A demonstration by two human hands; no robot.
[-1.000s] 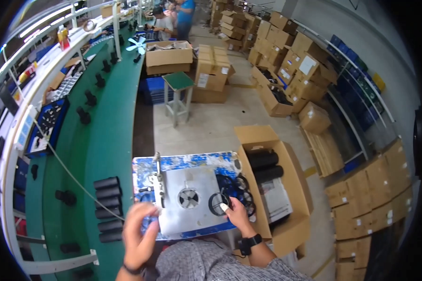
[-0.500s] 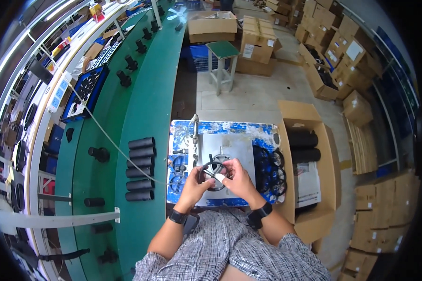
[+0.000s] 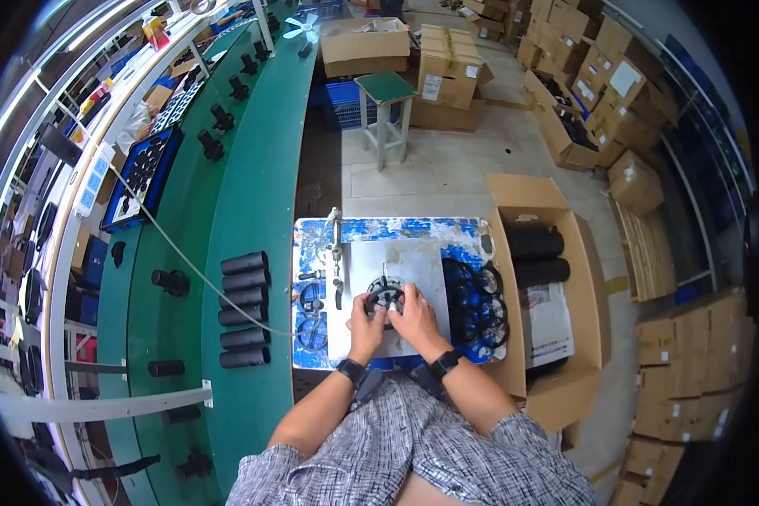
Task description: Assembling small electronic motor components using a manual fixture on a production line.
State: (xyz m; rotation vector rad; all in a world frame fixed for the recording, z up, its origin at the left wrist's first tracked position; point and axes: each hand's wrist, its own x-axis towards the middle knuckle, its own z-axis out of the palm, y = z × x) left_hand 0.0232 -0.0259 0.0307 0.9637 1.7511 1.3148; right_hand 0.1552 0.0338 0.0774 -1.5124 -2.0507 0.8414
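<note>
Both hands, left hand [image 3: 365,320] and right hand [image 3: 413,319], are closing their fingers on a black spoked ring [image 3: 385,295] lying on the grey plate [image 3: 413,261] of the blue work table [image 3: 396,229]. Uneven pressing could be tilting it, or knocking it into the black rings [image 3: 474,302] piled just beside.

Round black fan part [image 3: 384,295] on the grey plate [image 3: 413,261]: its near half is hidden under both hands, left hand [image 3: 366,322] and right hand [image 3: 413,319]; grip unclear. Small black rings [image 3: 310,319] left of the plate too small to identify. Person's lap cut off by bottom edge.
</note>
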